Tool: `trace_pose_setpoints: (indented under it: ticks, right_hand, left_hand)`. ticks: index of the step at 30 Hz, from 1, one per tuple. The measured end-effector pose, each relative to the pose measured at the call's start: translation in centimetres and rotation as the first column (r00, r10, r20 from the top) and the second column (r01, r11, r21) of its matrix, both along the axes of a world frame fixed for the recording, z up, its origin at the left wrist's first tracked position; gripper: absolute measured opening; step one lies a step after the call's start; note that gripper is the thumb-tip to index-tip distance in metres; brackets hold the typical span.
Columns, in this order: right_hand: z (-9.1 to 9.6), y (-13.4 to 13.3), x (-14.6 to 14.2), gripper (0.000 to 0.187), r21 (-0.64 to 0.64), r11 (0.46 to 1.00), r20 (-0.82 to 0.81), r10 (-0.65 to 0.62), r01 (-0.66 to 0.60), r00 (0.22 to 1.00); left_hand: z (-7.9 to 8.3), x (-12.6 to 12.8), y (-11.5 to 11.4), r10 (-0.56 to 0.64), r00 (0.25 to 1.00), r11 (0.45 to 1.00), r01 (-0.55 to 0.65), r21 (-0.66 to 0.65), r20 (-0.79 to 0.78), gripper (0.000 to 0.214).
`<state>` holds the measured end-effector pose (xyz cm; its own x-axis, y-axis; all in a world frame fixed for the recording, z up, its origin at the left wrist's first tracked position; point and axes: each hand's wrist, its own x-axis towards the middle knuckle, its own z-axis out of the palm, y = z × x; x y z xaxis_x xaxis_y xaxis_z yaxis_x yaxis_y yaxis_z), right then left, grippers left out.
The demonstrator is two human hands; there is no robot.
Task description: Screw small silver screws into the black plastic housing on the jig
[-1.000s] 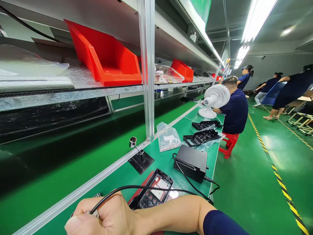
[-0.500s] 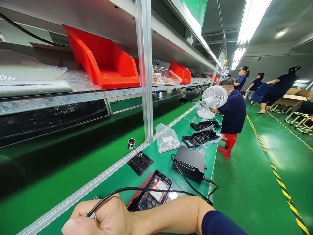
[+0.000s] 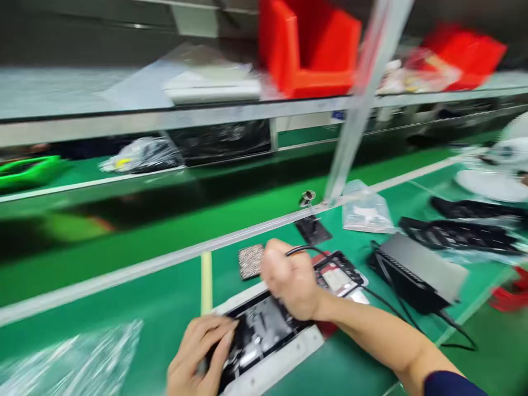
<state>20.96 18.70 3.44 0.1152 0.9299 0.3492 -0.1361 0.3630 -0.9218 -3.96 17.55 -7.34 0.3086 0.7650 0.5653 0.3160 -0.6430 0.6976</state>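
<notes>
My right hand [image 3: 291, 283] is closed in a fist around a corded tool that looks like an electric screwdriver. Its body is hidden inside the fist, and a black cord [image 3: 303, 249] leaves the top. Below that fist lies a black plastic housing [image 3: 264, 322] with grey and shiny parts inside, set in a white fixture [image 3: 284, 360]. My left hand [image 3: 202, 352] grips the near left end of the housing, with fingers and thumb bent over its edge. Beyond the right wrist sits another black housing [image 3: 350, 269] with a pale panel in it.
A square tray of small metal pieces [image 3: 251, 261] lies behind the fixture. To the right are a black power box [image 3: 424, 269], a small stand [image 3: 313, 230], a clear bag [image 3: 365, 212] and black plastic shells [image 3: 457, 234]. Overhead, a shelf carries red bins [image 3: 322, 49].
The view has swung left and down, with blur. My right hand is now over the housing in the fixture, still holding the corded tool. My left hand has come into view.
</notes>
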Motion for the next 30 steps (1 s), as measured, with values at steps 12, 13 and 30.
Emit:
trace_pose_setpoints:
  ticks: [12, 13, 30]
  right_hand:
    - [3.0, -0.5, 1.0, 0.047, 0.084, 0.995, -0.137, 0.071, -0.059, 0.988]
    - [3.0, -0.5, 1.0, 0.048, 0.082, 0.995, -0.136, 0.067, -0.057, 0.988]
    - [4.0, -0.7, 1.3, 0.05, 0.032, 0.997, -0.152, 0.067, -0.063, 0.986]
  left_hand:
    - [3.0, 3.1, -1.7, -0.013, 0.999, 0.999, 0.012, -0.033, -0.031, 0.025]
    - [3.0, 3.1, -1.8, -0.014, 0.999, 0.999, 0.013, -0.033, -0.029, 0.026]
    - [3.6, 3.8, -2.1, 0.005, 1.0, 0.999, -0.006, -0.046, -0.026, 0.023]
